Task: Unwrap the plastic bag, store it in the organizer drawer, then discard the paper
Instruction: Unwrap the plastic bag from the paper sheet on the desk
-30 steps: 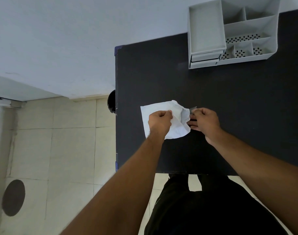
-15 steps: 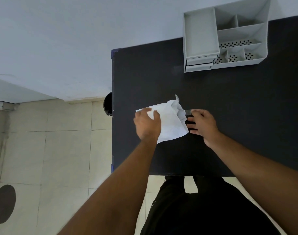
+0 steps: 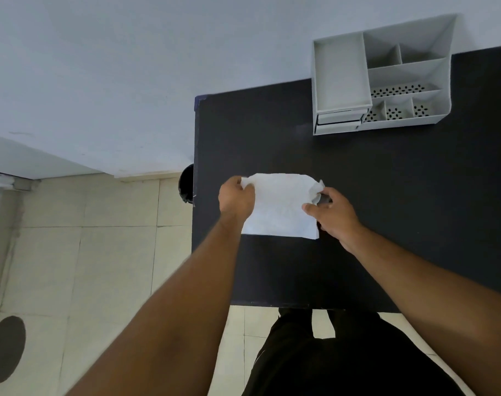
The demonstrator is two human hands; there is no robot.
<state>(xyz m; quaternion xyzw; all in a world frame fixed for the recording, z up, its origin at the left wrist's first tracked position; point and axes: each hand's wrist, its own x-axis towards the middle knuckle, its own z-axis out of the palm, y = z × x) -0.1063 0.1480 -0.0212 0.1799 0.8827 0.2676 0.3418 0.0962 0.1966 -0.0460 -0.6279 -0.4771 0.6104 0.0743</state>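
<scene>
A white sheet of paper [image 3: 280,207] lies spread over the near left part of the black table [image 3: 386,195]. My left hand [image 3: 235,199] pinches its far left corner. My right hand [image 3: 333,214] grips its crumpled far right corner, and a small grey bit of the plastic bag [image 3: 325,199] shows just under those fingers; most of the bag is hidden. The grey desk organizer [image 3: 382,78] stands at the table's far edge, its two small drawers [image 3: 338,121] at its front left, both shut.
A dark round bin [image 3: 186,182] sits on the tiled floor just past the table's left edge. A dark round patch [image 3: 5,348] marks the floor at the lower left. A pale wall runs behind the table. My legs stand at the table's near edge.
The paper has been pulled open from a bunched wrap into a nearly flat sheet. My left hand moved left to its far corner; my right hand stays at the right corner.
</scene>
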